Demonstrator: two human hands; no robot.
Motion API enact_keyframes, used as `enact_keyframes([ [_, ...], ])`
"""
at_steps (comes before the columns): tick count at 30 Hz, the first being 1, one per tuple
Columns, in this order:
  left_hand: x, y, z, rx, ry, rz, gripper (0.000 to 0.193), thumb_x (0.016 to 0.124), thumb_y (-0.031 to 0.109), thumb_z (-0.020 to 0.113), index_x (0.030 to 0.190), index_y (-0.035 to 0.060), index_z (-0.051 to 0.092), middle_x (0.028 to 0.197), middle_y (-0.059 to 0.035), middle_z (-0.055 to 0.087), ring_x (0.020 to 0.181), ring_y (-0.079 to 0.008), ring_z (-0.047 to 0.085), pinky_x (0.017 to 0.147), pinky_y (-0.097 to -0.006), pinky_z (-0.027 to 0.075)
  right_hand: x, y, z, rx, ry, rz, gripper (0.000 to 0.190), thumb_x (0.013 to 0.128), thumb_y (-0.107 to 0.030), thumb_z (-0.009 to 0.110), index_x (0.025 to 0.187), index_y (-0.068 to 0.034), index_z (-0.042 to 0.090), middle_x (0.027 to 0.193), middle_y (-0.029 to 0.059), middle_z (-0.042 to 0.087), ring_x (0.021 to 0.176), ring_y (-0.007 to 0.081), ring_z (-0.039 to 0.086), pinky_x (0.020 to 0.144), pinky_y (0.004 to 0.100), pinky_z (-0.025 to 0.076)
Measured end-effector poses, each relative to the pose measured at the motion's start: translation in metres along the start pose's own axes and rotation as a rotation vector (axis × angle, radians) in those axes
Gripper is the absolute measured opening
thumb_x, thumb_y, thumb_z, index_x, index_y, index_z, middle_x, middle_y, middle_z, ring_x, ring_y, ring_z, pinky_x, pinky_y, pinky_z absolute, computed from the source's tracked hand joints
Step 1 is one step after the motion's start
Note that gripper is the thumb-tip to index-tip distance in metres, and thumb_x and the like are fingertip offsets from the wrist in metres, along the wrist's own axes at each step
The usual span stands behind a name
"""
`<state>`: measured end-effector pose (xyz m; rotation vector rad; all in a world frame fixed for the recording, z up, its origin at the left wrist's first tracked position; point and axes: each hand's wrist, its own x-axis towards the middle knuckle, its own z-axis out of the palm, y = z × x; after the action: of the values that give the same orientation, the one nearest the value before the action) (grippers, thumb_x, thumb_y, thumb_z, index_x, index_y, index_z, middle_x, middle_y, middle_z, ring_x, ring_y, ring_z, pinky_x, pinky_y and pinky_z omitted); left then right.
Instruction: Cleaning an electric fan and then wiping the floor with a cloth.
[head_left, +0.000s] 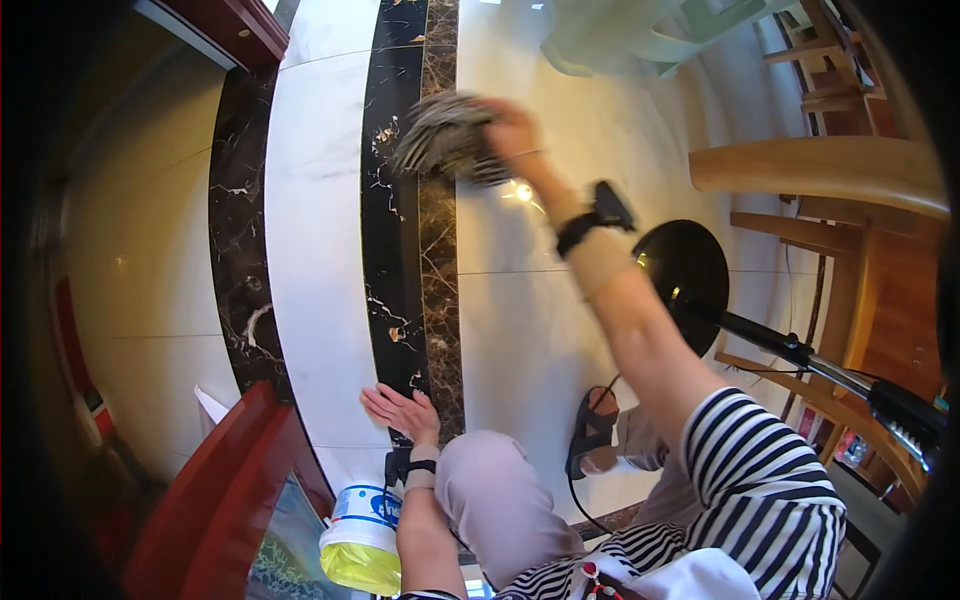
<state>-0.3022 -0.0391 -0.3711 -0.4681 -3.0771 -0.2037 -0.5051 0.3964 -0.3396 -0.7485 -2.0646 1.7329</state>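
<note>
My right hand (514, 135) presses on a crumpled striped cloth (454, 139) lying on the floor, over the black and brown marble bands. Motion blurs the hand and the cloth. My left hand (403, 412) has its fingers spread, with nothing in it, over the white tile and the edge of the black marble band (395, 300); whether it touches the floor I cannot tell. Beside my left forearm is a white and blue plastic bucket (364, 514) with a yellow liner.
A round black stand base (682, 285) with a metal pole is right of my right arm. Wooden furniture (817, 174) lines the right side. A pale green plastic stool (645, 34) is at the top. A red door frame (217, 495) is at lower left.
</note>
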Motion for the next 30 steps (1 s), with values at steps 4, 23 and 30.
enact_keyframes([
  [4,0.0,-0.015,-0.007,0.018,0.033,-0.01,0.066,0.087,0.031,0.043,0.137,-0.0057,0.019,0.143,-0.0317,0.015,0.132,-0.0498,0.016,0.107,-0.0582,0.015,-0.025,0.016,-0.178,-0.064,0.223,0.288,0.045,0.074,-0.006,0.051,0.117,0.006,0.054,0.113,0.0187,0.06,0.105,0.0249,0.057,0.09,0.0336,0.043],
  [23,0.22,0.026,-0.004,-1.47,0.106,-0.229,0.047,0.097,0.025,0.041,0.13,-0.0065,0.032,0.136,-0.0243,0.034,0.127,-0.0367,0.034,0.107,-0.0405,0.027,-0.094,-0.013,0.146,0.046,-0.064,-0.2,0.029,0.074,-0.008,0.061,0.102,-0.001,0.062,0.097,0.0137,0.063,0.093,0.0231,0.06,0.083,0.0335,0.046],
  [30,0.259,-0.004,-0.033,-2.742,-0.229,-0.604,0.092,0.084,0.07,0.028,0.126,-0.0108,0.035,0.134,-0.0313,0.034,0.129,-0.0415,0.029,0.111,-0.0488,0.022,-0.224,0.016,0.071,-0.671,-0.102,-0.39,0.046,0.072,-0.017,0.071,0.113,-0.003,0.057,0.119,0.0134,0.053,0.102,0.0324,0.054,0.085,0.0352,0.047],
])
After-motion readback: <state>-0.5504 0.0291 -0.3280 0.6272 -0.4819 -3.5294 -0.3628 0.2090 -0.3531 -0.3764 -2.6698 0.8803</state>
